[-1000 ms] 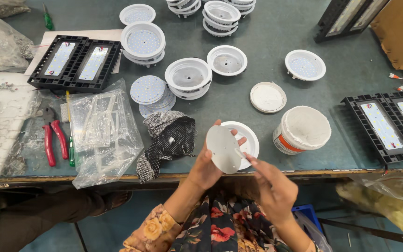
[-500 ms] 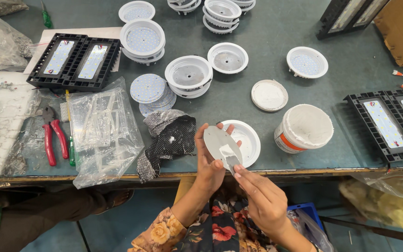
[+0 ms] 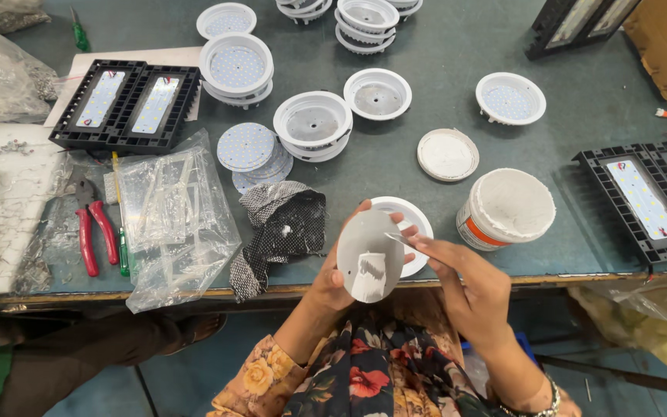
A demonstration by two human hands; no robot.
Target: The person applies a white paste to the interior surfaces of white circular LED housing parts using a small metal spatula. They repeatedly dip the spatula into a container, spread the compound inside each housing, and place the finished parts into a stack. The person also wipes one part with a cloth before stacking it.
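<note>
A person seated at a green workbench (image 3: 426,193) holds a round grey disc (image 3: 370,255) upright over the table's near edge. The left hand (image 3: 333,282) grips the disc from behind, fingers curled round its rim with fingertips showing at the top edge. The right hand (image 3: 472,289) pinches a thin flat tool (image 3: 399,241) between thumb and forefinger, its tip touching the disc's upper right.

A second ago the disc face was bare white; half a second ago a small smear appeared – now a broad streak of white paste (image 3: 368,276) runs down its lower middle. Judged from that, the spreading is under way, with most of the face not yet covered.

Just beside the right hand stands an open tub of white paste (image 3: 507,207), its lid (image 3: 447,154) lying further back. Behind the disc, partly hidden, a white round housing (image 3: 409,224) sits on the bench – more housings and a stack of dotted round boards (image 3: 248,148) lie beyond. To the left: a dark speckled cloth (image 3: 283,228), clear plastic bags (image 3: 171,216) and red-handled pliers (image 3: 90,232).
</note>
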